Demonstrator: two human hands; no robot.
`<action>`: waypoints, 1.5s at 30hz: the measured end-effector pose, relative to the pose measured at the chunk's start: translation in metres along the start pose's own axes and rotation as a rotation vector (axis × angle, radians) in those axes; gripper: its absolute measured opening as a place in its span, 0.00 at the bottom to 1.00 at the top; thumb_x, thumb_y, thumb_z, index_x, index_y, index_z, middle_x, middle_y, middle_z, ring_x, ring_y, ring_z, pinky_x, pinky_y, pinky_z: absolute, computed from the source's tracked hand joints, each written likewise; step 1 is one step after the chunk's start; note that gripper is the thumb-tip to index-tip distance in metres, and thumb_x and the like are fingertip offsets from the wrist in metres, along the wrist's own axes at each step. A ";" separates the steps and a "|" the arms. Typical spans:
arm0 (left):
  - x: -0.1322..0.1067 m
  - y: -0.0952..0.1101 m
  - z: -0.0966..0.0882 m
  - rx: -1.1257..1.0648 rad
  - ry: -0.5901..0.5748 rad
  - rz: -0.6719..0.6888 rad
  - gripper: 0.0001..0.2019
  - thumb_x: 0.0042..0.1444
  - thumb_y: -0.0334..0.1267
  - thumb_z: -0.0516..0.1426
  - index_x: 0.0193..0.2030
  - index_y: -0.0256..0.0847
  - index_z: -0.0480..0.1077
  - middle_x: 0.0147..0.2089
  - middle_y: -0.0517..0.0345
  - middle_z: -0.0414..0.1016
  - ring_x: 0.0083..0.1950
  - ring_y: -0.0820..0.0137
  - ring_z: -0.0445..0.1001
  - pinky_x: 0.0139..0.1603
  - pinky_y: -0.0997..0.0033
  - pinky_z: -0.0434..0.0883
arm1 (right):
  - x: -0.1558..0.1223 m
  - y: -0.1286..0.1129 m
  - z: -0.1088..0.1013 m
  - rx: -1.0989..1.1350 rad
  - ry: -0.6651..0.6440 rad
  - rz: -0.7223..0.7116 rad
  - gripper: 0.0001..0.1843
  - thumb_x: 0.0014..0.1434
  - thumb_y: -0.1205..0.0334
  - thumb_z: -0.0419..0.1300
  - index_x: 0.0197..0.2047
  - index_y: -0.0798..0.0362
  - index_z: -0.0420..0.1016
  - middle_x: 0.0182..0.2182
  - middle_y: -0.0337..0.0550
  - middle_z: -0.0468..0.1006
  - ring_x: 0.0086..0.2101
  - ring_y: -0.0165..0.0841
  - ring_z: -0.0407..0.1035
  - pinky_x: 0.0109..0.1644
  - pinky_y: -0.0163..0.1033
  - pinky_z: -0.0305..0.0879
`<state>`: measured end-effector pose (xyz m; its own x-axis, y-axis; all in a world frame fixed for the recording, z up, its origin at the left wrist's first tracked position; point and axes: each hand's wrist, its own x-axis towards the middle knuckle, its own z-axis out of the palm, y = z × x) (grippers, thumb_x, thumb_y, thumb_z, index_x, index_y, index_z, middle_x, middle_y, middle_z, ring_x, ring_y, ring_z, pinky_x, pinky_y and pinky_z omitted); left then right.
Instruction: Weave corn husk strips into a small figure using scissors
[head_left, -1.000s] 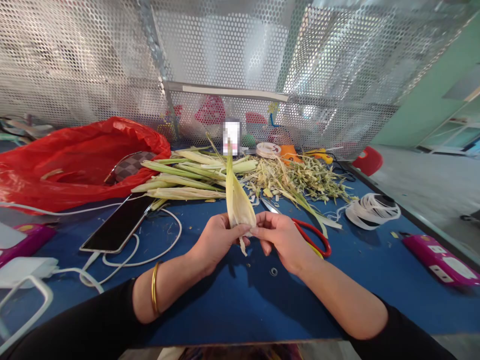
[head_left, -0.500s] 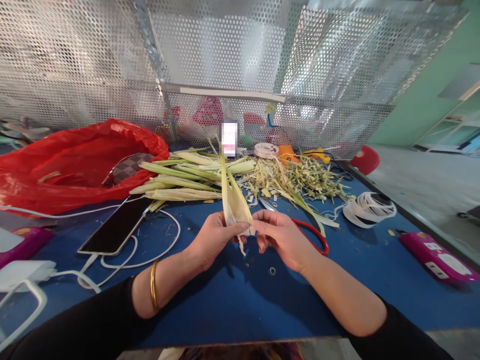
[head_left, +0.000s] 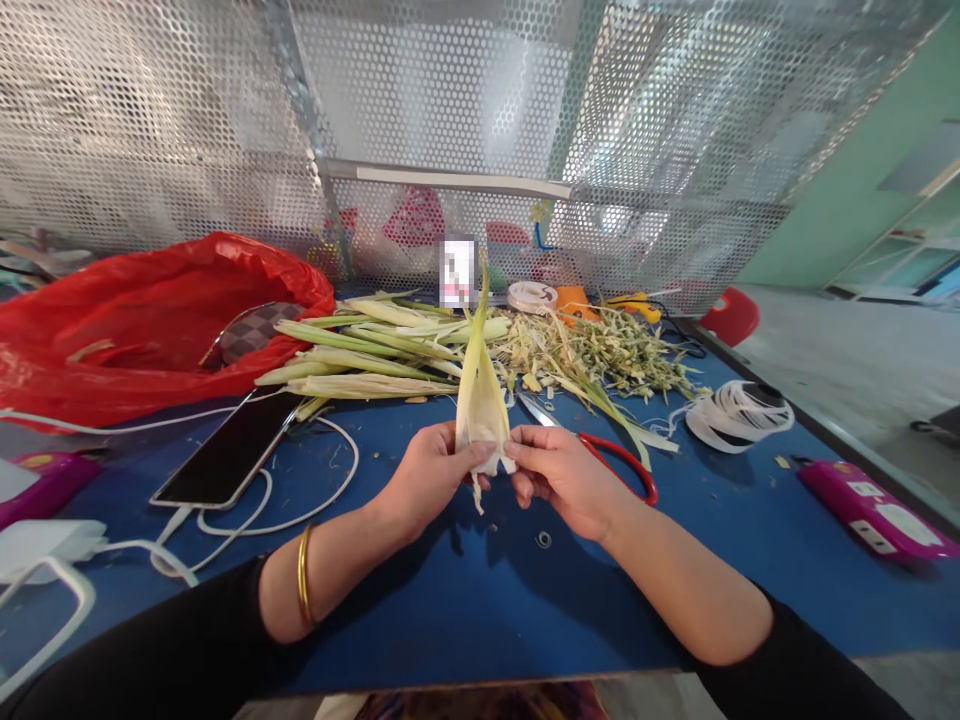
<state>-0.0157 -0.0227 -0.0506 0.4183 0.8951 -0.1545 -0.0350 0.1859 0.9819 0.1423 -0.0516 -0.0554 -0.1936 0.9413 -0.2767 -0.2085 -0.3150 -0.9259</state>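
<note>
- Head camera: a pale yellow-green stalk (head_left: 480,400) stands upright in the air over the middle of the table (head_left: 465,610). Its pointed tip is up and a thin shred hangs from its base.
- The left hand (head_left: 427,480) grasps the base of the stalk from the left, thumb and fingers closed on it. A gold bangle (head_left: 304,590) sits on that wrist.
- The right hand (head_left: 562,478) pinches the same base from the right, its fingertips closed on it just beside the left thumb.
- The table has a blue top, dotted with small plant crumbs. A small metal ring (head_left: 543,540) lies on it just on the near side of the hands.
- Scissors (head_left: 622,465) with red handles lie flat just behind the right hand.
- Toward the far edge, a bundle of stalks (head_left: 360,355) lies on its side left of centre. A heap of trimmings (head_left: 600,355) spreads out beside it on the right.
- A red plastic bag (head_left: 135,320) fills the far left corner.
- A phone (head_left: 225,450) lies face up between the bag and the left hand, with a white cable (head_left: 300,510) looped beside it.
- Near the right edge sit a coil of white bands (head_left: 739,415) and, closer to the near corner, a pink case (head_left: 877,510).
- A perforated metal screen (head_left: 187,120) rises along the far edge. Past the right edge are a grey floor and a green wall (head_left: 885,170).
</note>
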 end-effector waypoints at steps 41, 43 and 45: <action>-0.003 -0.001 0.002 0.030 0.102 -0.071 0.15 0.44 0.48 0.62 0.26 0.38 0.68 0.18 0.65 0.66 0.18 0.78 0.60 0.18 0.78 0.59 | -0.007 -0.012 -0.002 -0.137 -0.137 0.025 0.17 0.50 0.51 0.65 0.22 0.55 0.66 0.18 0.33 0.66 0.18 0.25 0.63 0.26 0.33 0.62; -0.002 0.001 0.000 -0.002 0.097 -0.091 0.15 0.43 0.47 0.63 0.27 0.38 0.68 0.19 0.64 0.68 0.18 0.77 0.62 0.19 0.78 0.60 | -0.008 -0.016 -0.007 -0.033 -0.177 0.041 0.16 0.52 0.54 0.65 0.23 0.55 0.67 0.19 0.32 0.65 0.18 0.24 0.61 0.26 0.33 0.61; 0.000 0.002 -0.003 -0.013 0.112 -0.086 0.14 0.43 0.47 0.63 0.27 0.38 0.68 0.19 0.65 0.68 0.18 0.77 0.62 0.19 0.78 0.61 | -0.010 -0.019 -0.011 0.048 -0.211 0.040 0.14 0.54 0.57 0.63 0.24 0.55 0.67 0.19 0.32 0.64 0.18 0.23 0.60 0.26 0.33 0.61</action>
<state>-0.0181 -0.0208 -0.0492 0.3163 0.9152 -0.2497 -0.0158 0.2683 0.9632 0.1584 -0.0537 -0.0376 -0.3982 0.8830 -0.2485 -0.2409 -0.3620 -0.9005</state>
